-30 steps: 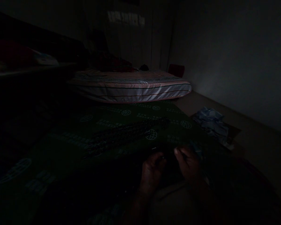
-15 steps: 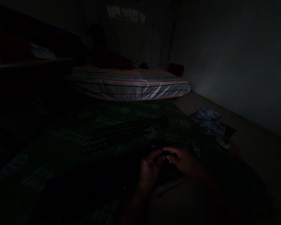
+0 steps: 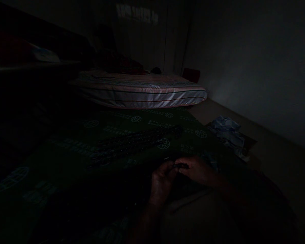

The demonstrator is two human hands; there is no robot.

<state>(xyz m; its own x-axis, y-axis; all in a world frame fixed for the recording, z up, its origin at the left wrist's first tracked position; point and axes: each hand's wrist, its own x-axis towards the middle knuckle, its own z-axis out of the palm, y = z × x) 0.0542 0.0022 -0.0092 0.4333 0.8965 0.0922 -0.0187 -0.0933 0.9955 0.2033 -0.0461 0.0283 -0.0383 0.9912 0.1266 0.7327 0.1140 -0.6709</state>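
The view is very dark. My left hand point(image 3: 161, 183) is closed, its fingertips pinching a thin dark strand point(image 3: 181, 165). Facing it from the right, my right hand point(image 3: 199, 171) also grips that strand, thumb and forefinger pressed together. The two hands are close to each other, low and right of centre. A broad black mass point(image 3: 99, 189), its kind lost in the dark, spreads to the left of my hands. Beyond it, a bundle of dark, twisted, braid-like strands point(image 3: 134, 142) lies on a green sheet point(image 3: 124, 126) printed with white globes and lettering.
A mattress with a striped cover point(image 3: 147, 96) stands past the green sheet. Crumpled pale cloth point(image 3: 226, 130) lies on the floor at right, near the wall point(image 3: 264, 67). At far left is a shelf-like ledge point(image 3: 66, 62) with items on it.
My right hand has shifted slightly left and up, and the gap between the fingertips of both hands has narrowed. The bundle on the sheet has stayed in place.
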